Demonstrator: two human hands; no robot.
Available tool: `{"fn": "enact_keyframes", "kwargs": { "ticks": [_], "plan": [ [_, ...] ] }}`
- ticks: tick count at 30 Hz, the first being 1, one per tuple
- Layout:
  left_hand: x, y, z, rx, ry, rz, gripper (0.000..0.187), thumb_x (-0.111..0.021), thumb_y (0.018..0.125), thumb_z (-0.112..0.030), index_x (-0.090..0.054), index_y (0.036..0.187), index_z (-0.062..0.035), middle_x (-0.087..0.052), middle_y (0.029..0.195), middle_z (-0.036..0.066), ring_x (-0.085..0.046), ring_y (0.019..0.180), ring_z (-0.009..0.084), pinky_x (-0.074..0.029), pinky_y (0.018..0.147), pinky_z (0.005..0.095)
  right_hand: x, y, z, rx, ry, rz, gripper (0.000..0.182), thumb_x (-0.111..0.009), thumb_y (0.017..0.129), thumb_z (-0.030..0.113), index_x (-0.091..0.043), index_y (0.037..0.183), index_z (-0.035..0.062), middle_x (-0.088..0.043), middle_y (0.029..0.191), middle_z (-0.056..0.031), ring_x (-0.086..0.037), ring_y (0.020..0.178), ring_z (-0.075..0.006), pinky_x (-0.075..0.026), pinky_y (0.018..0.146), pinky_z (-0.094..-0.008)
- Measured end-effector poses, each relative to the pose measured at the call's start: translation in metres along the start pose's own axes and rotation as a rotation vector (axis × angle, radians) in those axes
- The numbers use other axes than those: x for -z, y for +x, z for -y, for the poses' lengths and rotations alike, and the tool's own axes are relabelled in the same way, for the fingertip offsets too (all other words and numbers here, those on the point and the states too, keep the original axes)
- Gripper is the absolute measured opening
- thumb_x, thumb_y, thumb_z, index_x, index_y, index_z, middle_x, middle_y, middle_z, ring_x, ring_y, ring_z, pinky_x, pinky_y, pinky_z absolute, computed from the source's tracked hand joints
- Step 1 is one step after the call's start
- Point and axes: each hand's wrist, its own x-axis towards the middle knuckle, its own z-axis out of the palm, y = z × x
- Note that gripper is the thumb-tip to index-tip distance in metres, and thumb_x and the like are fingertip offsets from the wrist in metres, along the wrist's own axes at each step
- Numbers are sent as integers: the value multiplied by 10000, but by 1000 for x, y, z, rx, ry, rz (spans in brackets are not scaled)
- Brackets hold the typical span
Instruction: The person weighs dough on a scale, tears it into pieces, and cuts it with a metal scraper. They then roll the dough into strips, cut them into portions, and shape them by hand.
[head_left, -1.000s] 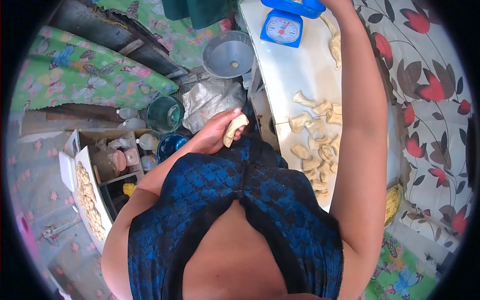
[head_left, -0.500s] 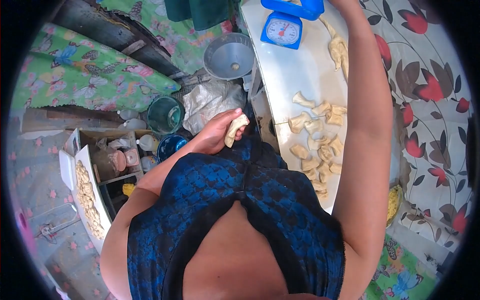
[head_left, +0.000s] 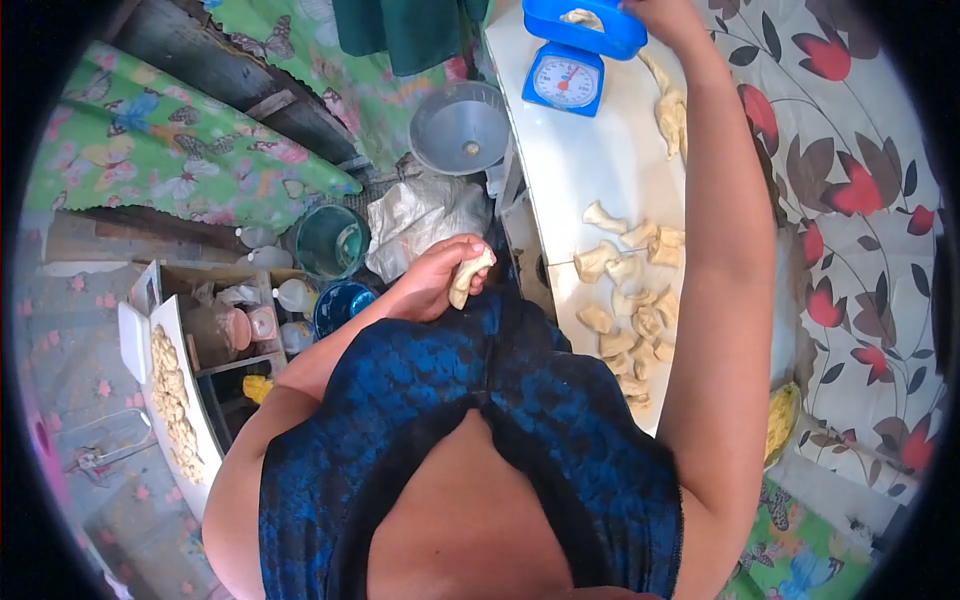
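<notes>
My left hand [head_left: 448,276] is closed round a piece of dough [head_left: 468,278] in front of my body. My right hand [head_left: 662,14] reaches to the top of the view, at the right rim of the blue scale's tray [head_left: 616,38]; its fingers are partly cut off by the frame edge. A small dough lump [head_left: 582,18] lies in the tray, above the dial of the blue scale [head_left: 566,80]. A long strip of dough [head_left: 670,118] lies beside my right forearm. Several cut dough pieces [head_left: 624,268] are spread on the white table [head_left: 545,160].
A grey basin [head_left: 458,128], a white sack [head_left: 415,215], a green bucket [head_left: 330,242] and a blue bucket [head_left: 343,302] stand left of the table. Further left, a white board [head_left: 198,400] bears many dough pieces beside a wooden shelf [head_left: 235,370]. A yellow-filled bowl [head_left: 781,422] is at the right.
The scale, its tray and the table appear slightly lower in view, and the lump in the tray now shows more. My left hand still grips its dough, slightly lower in the frame.
</notes>
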Motion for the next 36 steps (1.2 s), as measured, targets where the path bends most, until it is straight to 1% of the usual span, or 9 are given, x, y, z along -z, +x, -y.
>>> {"fn": "enact_keyframes", "kwargs": {
  "ticks": [3, 7, 17, 21, 24, 26, 27, 29, 36],
  "plan": [
    [1, 0, 0, -14, -17, -8, 196, -526, 902, -219, -548, 904, -24, -508, 773, 46, -491, 674, 136, -425, 640, 271, -13, 9, -14, 227, -106, 185, 193, -656, 675, 48, -696, 859, 10, -670, 705, -144, -639, 641, -233, -503, 612, -334],
    [5, -1, 0, -57, -48, -39, 115, -508, 849, -121, -540, 916, -34, -545, 808, 74, -496, 677, 143, -428, 639, 277, -35, 29, -25, 107, -187, 487, 185, -668, 776, 35, -707, 957, 38, -676, 903, -86, -641, 833, -159, -512, 738, -287],
    [10, -2, -4, -54, -30, -32, 183, -499, 809, -82, -569, 964, -15, -557, 858, 85, -497, 696, 147, -431, 643, 283, -41, 40, -23, 90, -266, 643, 205, -676, 721, 46, -723, 917, 78, -688, 861, -62, -629, 794, -174, -502, 727, -310],
    [16, 4, -4, -103, -90, 114, 167, -523, 871, -164, -588, 915, -17, -556, 857, 66, -493, 687, 134, -430, 632, 285, -31, 38, -21, 172, -273, 632, 132, -669, 733, 71, -702, 859, 48, -673, 815, -58, -615, 769, -160, -497, 708, -307],
    [11, 7, -16, -179, 28, 89, 242, -537, 921, -257, -599, 902, -24, -562, 850, 51, -492, 658, 121, -423, 601, 267, -16, 36, -20, 209, -76, 485, 124, -655, 763, 99, -669, 868, 35, -659, 828, -50, -604, 741, -150, -493, 701, -309],
    [13, 12, -29, -214, 174, 63, 271, -556, 940, -281, -616, 990, -22, -602, 872, 41, -501, 643, 88, -419, 577, 224, -9, 19, -5, 106, 345, 300, 145, -639, 805, 131, -641, 911, 31, -640, 857, -36, -586, 736, -127, -483, 692, -280],
    [4, 11, -38, -216, 176, 63, 271, -556, 940, -281, -616, 990, -22, -602, 872, 41, -501, 643, 88, -419, 577, 224, -6, 9, 4, 109, 345, 299, 145, -639, 805, 131, -641, 911, 31, -640, 857, -36, -586, 736, -127, -483, 692, -280],
    [-20, 6, -60, -309, 202, -94, 278, -579, 929, -232, -605, 1101, -15, -631, 925, 53, -511, 669, 66, -431, 600, 210, -2, -14, 25, -19, 803, 463, 211, -649, 833, 158, -640, 1003, 34, -628, 882, -19, -572, 760, -101, -481, 706, -247],
    [-55, 14, -95, -557, 214, -27, 365, -582, 929, -255, -540, 1197, -11, -624, 1040, 105, -516, 682, 59, -435, 614, 185, -30, -97, 94, 105, 928, 473, 304, -651, 836, 107, -636, 1133, 41, -625, 883, -19, -589, 722, -78, -501, 691, -233]
  ]
}}
